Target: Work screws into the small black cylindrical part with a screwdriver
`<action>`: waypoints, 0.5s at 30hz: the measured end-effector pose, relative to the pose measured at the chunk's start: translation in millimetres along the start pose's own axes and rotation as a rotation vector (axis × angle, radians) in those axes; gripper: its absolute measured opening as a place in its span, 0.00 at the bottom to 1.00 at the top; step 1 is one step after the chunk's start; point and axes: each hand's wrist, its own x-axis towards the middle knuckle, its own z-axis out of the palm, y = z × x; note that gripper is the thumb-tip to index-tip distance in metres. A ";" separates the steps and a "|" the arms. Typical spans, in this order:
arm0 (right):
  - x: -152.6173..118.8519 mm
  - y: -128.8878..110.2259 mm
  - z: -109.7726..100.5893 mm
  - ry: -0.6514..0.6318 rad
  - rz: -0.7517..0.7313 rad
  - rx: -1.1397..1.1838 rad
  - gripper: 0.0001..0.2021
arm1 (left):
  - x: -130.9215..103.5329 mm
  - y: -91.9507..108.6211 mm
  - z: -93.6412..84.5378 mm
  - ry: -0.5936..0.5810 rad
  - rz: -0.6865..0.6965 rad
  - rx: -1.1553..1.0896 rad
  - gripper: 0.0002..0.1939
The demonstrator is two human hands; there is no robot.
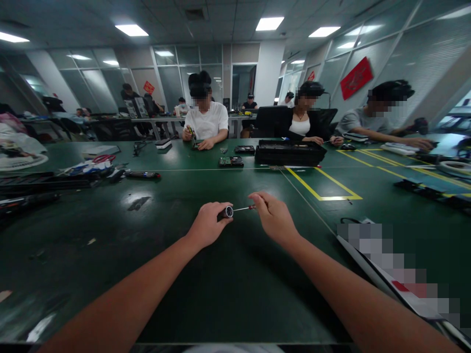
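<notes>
"Fingers [220,206] of the left hand [206,224] are clamping a short dark cylinder [228,212]. How is it looking?"

"It's showing a pale ring around its round end, which is facing the near side. It's sitting in that hand, over the middle of the green worktop [228,294]."

"What is the right hand [276,216] doing?"

"Its fingers are gripping the red end of a thin tool [250,207], partly hiding it. The metal shaft is pointing left at the cylinder; I cannot tell whether they're touching."

"And the arms?"

"Both are reaching from the near corners, slanting inward, the right wrist bending left."
</notes>
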 end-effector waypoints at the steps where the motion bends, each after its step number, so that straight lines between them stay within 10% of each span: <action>1: -0.4 0.0 1.1 0.008 0.007 0.030 0.17 | -0.1 0.9 -0.1 -0.002 0.009 -0.002 0.19; 15: 1.4 4.2 5.4 0.019 0.067 0.312 0.11 | -1.5 5.6 -1.3 -0.014 -0.022 -0.021 0.18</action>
